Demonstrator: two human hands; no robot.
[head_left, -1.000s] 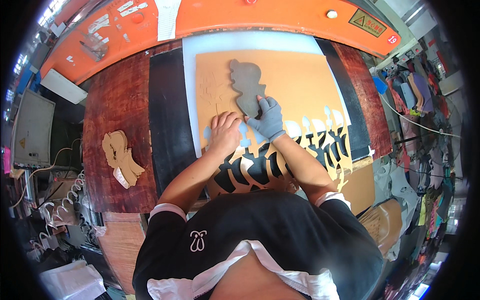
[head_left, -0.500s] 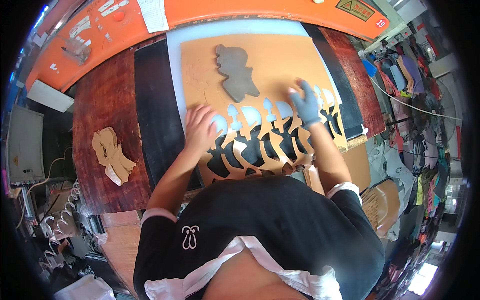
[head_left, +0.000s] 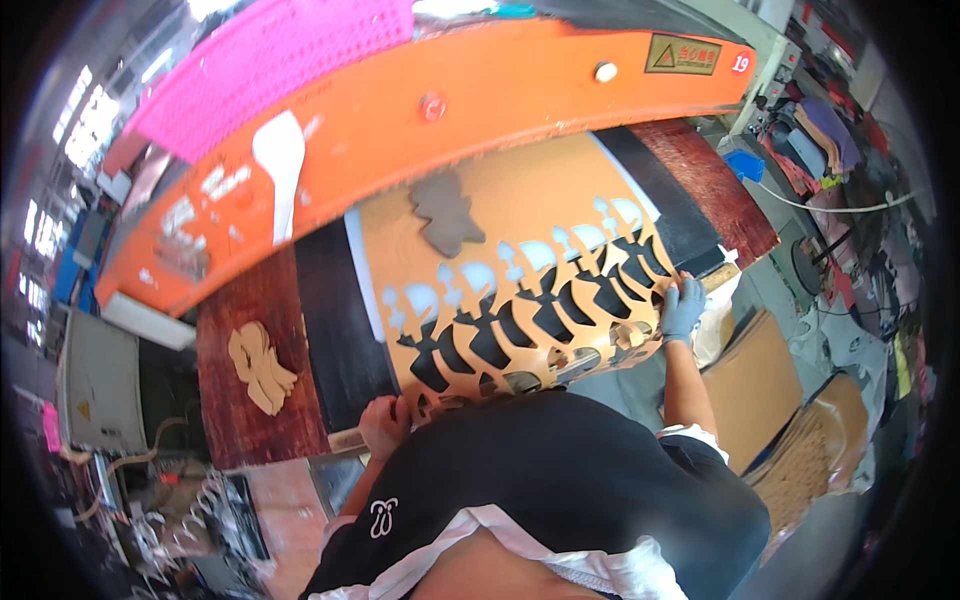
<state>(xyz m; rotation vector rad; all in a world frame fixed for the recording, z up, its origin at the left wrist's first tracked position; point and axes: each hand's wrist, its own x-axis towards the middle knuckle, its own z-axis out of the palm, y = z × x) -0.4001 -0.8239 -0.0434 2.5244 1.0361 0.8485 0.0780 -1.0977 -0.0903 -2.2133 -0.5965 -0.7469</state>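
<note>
My left hand [head_left: 385, 425] and right hand [head_left: 684, 307] grip the tan sheet [head_left: 545, 185] at the counter's [head_left: 225, 425] near edge. Likely floppy; hold solid margins.

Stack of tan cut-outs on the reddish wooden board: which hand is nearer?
Left. The left hand, at the near left corner of the tan sheet, is right of the stack; the gloved right hand is farther off, at the sheet's right edge.
</note>
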